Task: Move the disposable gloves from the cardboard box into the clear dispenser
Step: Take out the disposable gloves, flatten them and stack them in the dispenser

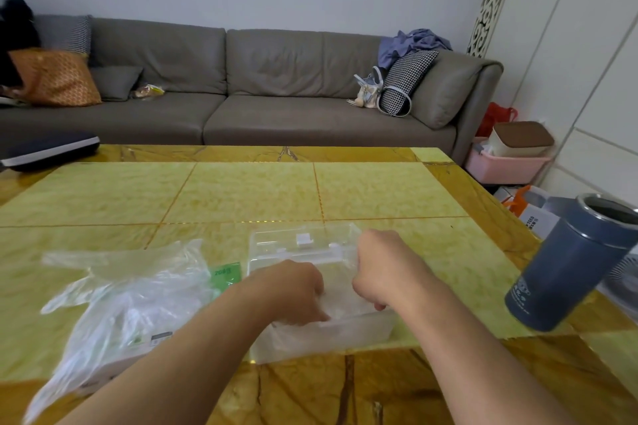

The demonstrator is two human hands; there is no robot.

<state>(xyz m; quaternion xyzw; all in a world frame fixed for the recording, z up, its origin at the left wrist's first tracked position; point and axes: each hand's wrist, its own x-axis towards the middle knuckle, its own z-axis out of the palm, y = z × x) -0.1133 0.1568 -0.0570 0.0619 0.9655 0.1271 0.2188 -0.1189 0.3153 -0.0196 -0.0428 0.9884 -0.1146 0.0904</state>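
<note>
The clear dispenser (pixel 366 331) stands near the table's front edge with its lid (pixel 303 241) tipped back flat behind it. A wad of thin clear gloves (pixel 341 304) fills it. My left hand (pixel 293 293) reaches down into the dispenser with curled fingers on the gloves. My right hand (pixel 379 269) is curled at the dispenser's right side, gripping glove film. To the left, the white and green cardboard box (pixel 224 274) lies mostly covered by several loose clear gloves (pixel 131 293) spread over it.
A blue metal tumbler (pixel 569 266) stands open at the table's right edge. A dark flat case (pixel 48 152) lies at the far left corner. Beyond the yellow-green table (pixel 259 193) is a grey sofa (pixel 241 90); pink bins (pixel 507 162) sit on the floor at right.
</note>
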